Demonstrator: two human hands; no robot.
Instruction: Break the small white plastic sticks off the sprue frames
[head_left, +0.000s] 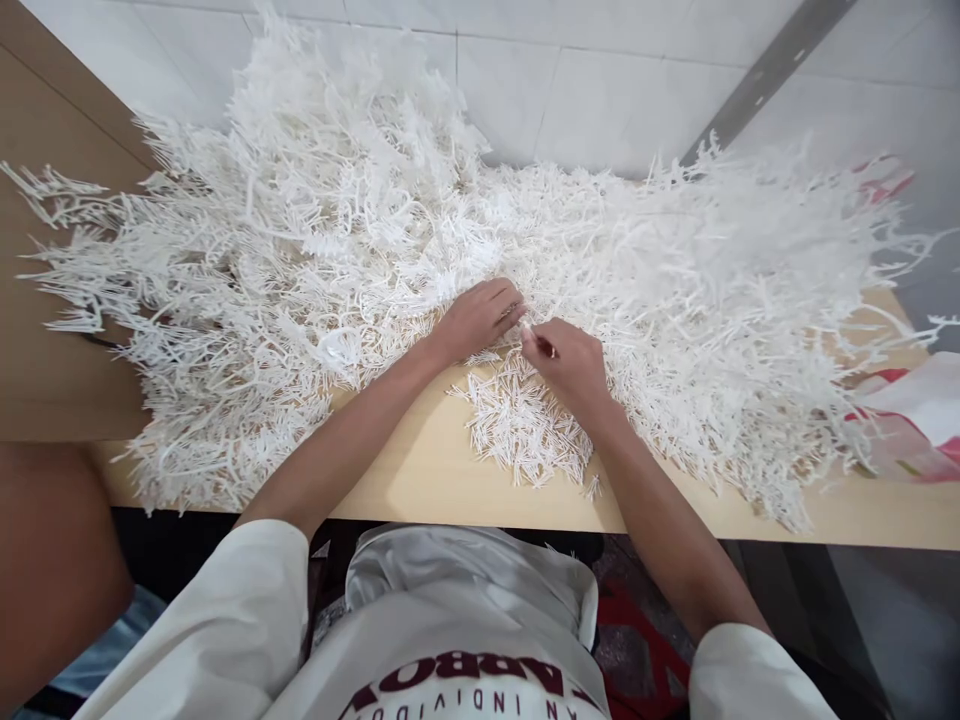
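Pale tabletop [416, 455]; left hand [482, 316] and right hand [571, 362] (close together) pinch a white sprig [526, 323].

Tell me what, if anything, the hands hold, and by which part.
The right hand appears to pinch a small white piece beside the left hand; which part it grips, and whether the left hand holds anything, cannot be told.

Desk [420, 460] was pale wood-toned, its near edge bare in places. Behind it stood a light tiled wall [615, 90], crossed at upper right by a slanting grey strip [772, 75]. Brown panel [67, 350] at far left. Right end: pink-and-white bag [911, 425], crumpled. Red object [637, 640] below, shape unclear.
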